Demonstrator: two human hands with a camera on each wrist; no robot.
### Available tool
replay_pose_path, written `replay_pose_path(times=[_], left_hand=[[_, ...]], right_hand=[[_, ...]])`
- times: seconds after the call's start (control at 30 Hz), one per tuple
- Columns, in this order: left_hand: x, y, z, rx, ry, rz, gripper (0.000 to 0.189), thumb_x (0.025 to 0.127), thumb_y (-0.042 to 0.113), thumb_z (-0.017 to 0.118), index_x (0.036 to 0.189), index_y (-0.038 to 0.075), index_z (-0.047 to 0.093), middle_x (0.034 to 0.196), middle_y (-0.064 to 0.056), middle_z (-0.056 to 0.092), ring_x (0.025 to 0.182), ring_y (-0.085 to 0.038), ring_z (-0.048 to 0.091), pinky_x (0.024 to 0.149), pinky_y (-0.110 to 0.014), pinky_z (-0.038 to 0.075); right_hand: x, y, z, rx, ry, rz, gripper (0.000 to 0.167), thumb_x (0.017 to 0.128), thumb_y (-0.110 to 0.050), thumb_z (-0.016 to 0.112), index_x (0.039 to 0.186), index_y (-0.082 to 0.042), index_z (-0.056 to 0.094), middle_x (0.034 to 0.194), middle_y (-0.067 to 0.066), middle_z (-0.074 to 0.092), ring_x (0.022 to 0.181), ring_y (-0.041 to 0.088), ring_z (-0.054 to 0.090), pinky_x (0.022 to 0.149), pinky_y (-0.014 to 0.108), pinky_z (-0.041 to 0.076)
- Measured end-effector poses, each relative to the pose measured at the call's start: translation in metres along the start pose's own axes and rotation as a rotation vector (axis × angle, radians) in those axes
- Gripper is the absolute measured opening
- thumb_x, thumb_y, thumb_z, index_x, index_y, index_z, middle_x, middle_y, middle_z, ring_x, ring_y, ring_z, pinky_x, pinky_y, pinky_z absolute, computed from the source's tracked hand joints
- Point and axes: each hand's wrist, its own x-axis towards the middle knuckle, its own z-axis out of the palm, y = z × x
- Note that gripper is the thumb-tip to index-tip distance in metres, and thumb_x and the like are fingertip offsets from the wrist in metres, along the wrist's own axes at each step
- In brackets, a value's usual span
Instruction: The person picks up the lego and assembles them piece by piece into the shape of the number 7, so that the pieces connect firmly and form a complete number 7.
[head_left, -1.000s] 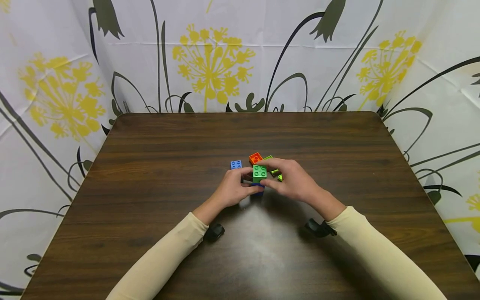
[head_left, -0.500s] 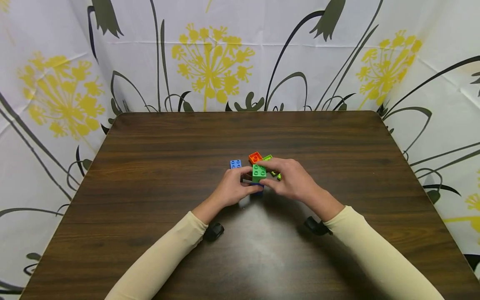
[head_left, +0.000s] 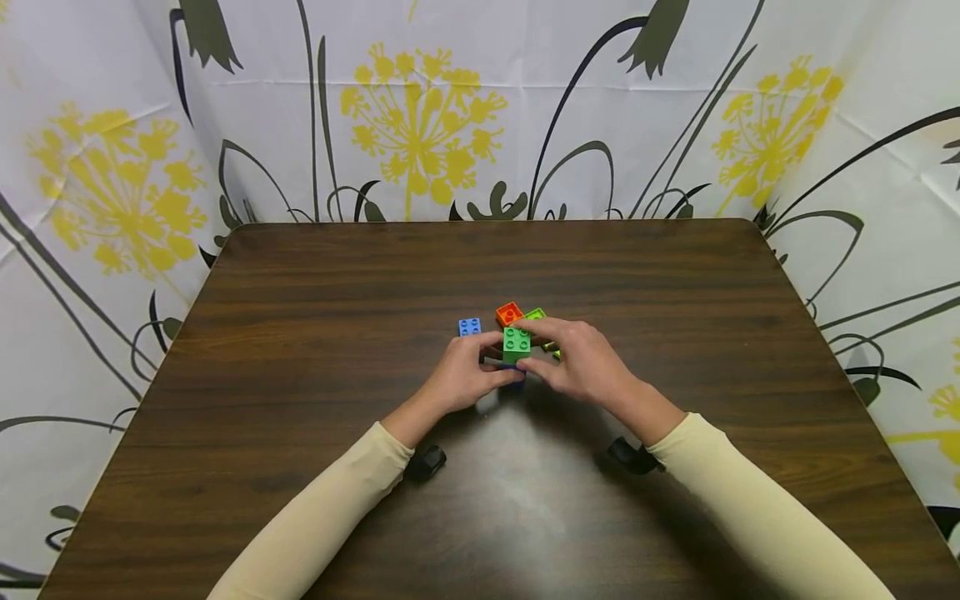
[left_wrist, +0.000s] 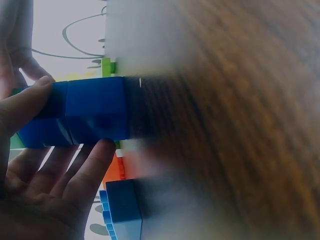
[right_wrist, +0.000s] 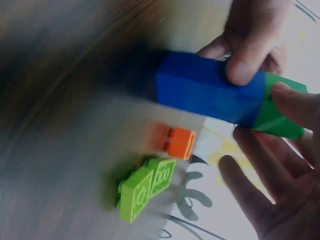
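Observation:
A small upright tower stands on the table: two dark blue bricks [left_wrist: 97, 107] with a green brick [head_left: 517, 346] on top, its studs facing up. My left hand [head_left: 463, 375] grips the blue part, thumb on the near side and fingers behind. My right hand [head_left: 581, 354] pinches the green brick between thumb and fingers. In the right wrist view the green brick [right_wrist: 281, 106] sits flush against the blue, with no gap that I can make out. The hands partly hide the tower in the head view.
Just beyond the hands lie a lighter blue brick [head_left: 469, 327], an orange brick [right_wrist: 181, 143] on its side and two lime green bricks [right_wrist: 137, 192] with hollow undersides showing. The brown table [head_left: 337, 283] ends at a white flowered cloth [head_left: 570, 50] behind.

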Motion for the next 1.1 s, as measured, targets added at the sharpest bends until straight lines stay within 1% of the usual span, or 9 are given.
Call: replay_pose_path(times=[0.13,0.23,0.37,0.5,0.63,0.77,0.9,1.0,1.1], left_hand=[[0.000,0.001,0.000,-0.007,-0.005,-0.018,0.039,0.082,0.018,0.082,0.117,0.008,0.067,0.110,-0.003,0.068,0.101,-0.018,0.066,0.080,-0.028,0.057],[0.001,0.002,0.001,-0.016,-0.007,-0.032,0.041,0.082,0.018,0.082,0.119,0.008,0.066,0.109,-0.004,0.068,0.101,-0.019,0.066,0.080,-0.028,0.057],[0.001,0.003,0.001,-0.011,-0.010,-0.055,0.042,0.082,0.018,0.082,0.119,0.007,0.066,0.107,-0.005,0.068,0.100,-0.018,0.066,0.080,-0.028,0.057],[0.001,0.003,0.001,-0.013,-0.013,-0.065,0.042,0.081,0.016,0.082,0.119,0.007,0.066,0.107,-0.006,0.068,0.101,-0.019,0.066,0.079,-0.028,0.057],[0.001,0.004,0.000,-0.019,-0.026,-0.061,0.045,0.080,0.016,0.083,0.121,0.008,0.064,0.106,-0.007,0.068,0.099,-0.020,0.067,0.080,-0.029,0.058],[0.000,0.005,-0.001,-0.016,-0.034,-0.049,0.051,0.079,0.018,0.084,0.124,0.009,0.062,0.109,-0.006,0.066,0.100,-0.021,0.068,0.081,-0.030,0.057],[0.000,0.007,-0.005,-0.014,0.016,-0.005,0.057,0.077,0.022,0.086,0.127,0.011,0.061,0.115,-0.004,0.064,0.104,-0.021,0.066,0.084,-0.032,0.057],[0.001,0.010,-0.008,-0.057,0.053,0.061,0.059,0.076,0.022,0.086,0.129,0.012,0.061,0.121,-0.003,0.062,0.107,-0.022,0.065,0.088,-0.036,0.055],[0.002,0.012,-0.011,-0.146,0.059,0.129,0.056,0.078,0.017,0.085,0.129,0.011,0.062,0.126,-0.002,0.061,0.110,-0.023,0.064,0.093,-0.042,0.053]], right_hand=[[0.006,0.007,-0.010,0.086,-0.126,0.049,0.059,0.081,-0.020,0.083,0.134,-0.012,0.059,0.119,0.007,0.066,0.103,0.027,0.066,0.086,0.046,0.055],[0.012,0.020,-0.017,0.107,-0.195,0.124,0.058,0.081,-0.017,0.083,0.133,-0.010,0.060,0.114,0.008,0.066,0.098,0.025,0.065,0.083,0.044,0.056],[0.018,0.041,-0.013,0.001,-0.140,0.284,0.047,0.088,-0.026,0.076,0.129,-0.007,0.063,0.100,0.007,0.068,0.086,0.021,0.064,0.071,0.038,0.055],[0.022,0.057,0.000,-0.182,-0.116,0.433,0.058,0.090,-0.048,0.067,0.130,-0.006,0.062,0.105,0.009,0.064,0.085,0.023,0.059,0.067,0.039,0.052],[0.026,0.063,0.010,-0.278,-0.120,0.494,0.067,0.087,-0.060,0.064,0.128,-0.007,0.064,0.107,0.012,0.061,0.083,0.025,0.055,0.063,0.039,0.050],[0.030,0.063,0.014,-0.281,-0.088,0.513,0.062,0.086,-0.060,0.066,0.122,-0.009,0.068,0.098,0.008,0.064,0.074,0.022,0.056,0.056,0.035,0.048],[0.033,0.064,0.015,-0.248,-0.083,0.553,0.049,0.086,-0.058,0.067,0.103,-0.012,0.069,0.088,0.004,0.064,0.069,0.021,0.056,0.053,0.034,0.044],[0.033,0.066,0.014,-0.183,-0.064,0.592,0.041,0.086,-0.053,0.069,0.090,-0.013,0.064,0.082,0.002,0.062,0.068,0.020,0.055,0.053,0.033,0.041],[0.032,0.069,0.013,-0.051,-0.014,0.621,0.036,0.088,-0.047,0.071,0.089,-0.011,0.062,0.082,0.003,0.061,0.069,0.020,0.054,0.055,0.032,0.041]])
